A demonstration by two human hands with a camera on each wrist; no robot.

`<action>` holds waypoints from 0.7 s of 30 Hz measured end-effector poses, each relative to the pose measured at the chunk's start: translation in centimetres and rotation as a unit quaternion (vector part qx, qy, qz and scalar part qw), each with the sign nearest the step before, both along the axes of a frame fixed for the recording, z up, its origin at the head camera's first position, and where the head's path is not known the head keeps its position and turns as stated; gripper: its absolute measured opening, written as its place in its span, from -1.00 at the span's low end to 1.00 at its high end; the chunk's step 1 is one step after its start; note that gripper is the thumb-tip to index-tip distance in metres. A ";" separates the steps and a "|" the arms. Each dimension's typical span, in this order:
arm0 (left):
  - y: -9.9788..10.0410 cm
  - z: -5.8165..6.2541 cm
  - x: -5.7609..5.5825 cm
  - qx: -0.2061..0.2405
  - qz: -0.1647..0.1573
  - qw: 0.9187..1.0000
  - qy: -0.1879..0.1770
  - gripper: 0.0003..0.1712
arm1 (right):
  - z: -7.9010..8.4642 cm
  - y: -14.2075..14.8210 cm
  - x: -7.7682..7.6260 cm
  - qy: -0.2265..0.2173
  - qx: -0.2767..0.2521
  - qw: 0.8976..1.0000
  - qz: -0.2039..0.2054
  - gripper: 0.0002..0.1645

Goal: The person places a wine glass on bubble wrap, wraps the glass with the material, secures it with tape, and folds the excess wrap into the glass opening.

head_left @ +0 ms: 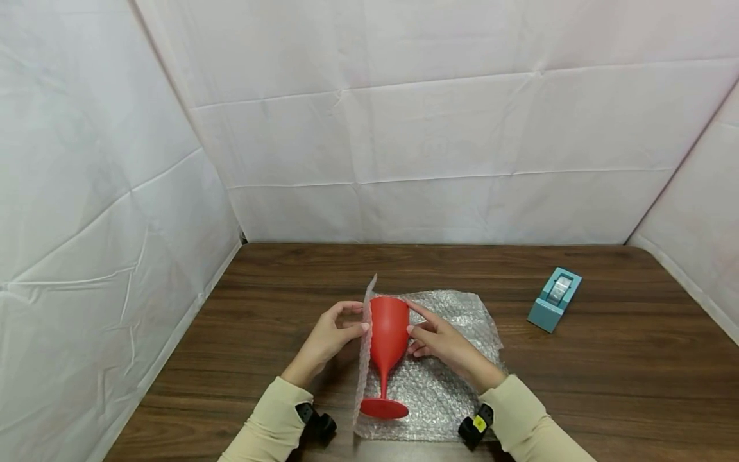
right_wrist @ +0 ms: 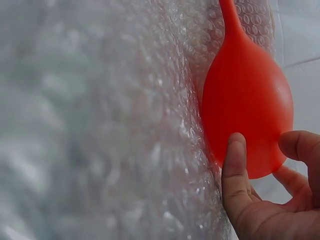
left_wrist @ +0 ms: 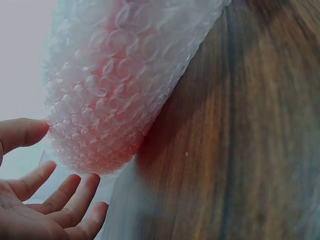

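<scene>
A red goblet (head_left: 388,327) lies on its side on a sheet of bubble wrap (head_left: 444,385), its foot toward the near edge. The sheet's left edge stands up along the goblet's left side. My left hand (head_left: 326,337) touches that raised edge from outside, thumb against the wrap and fingers spread in the left wrist view. Through the wrap (left_wrist: 115,85) the goblet's red shows there. My right hand (head_left: 447,346) holds the goblet's bowl from the right, near the rim. The right wrist view shows its thumb and fingers around the bowl (right_wrist: 247,100).
A teal tape dispenser (head_left: 554,300) with a roll of clear tape stands to the right on the dark wooden table (head_left: 623,385). White cloth walls (head_left: 433,128) rise behind the table and at both sides.
</scene>
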State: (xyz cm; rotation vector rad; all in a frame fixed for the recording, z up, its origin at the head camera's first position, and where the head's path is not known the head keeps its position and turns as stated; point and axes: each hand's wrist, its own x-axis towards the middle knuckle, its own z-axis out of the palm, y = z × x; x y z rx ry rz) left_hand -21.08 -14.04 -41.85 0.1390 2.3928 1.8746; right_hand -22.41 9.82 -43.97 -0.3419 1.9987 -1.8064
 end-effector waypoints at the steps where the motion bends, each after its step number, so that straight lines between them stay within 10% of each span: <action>1: 0.0 0.0 0.0 -0.001 -0.002 1.000 0.000 -0.51 | 0.0 0.0 0.0 0.001 0.002 1.000 -0.001 -0.22; 21: 1.1 -0.3 0.2 -0.025 -0.013 0.999 -0.017 -0.36 | 0.5 0.5 0.2 0.012 0.045 0.999 -0.018 -0.29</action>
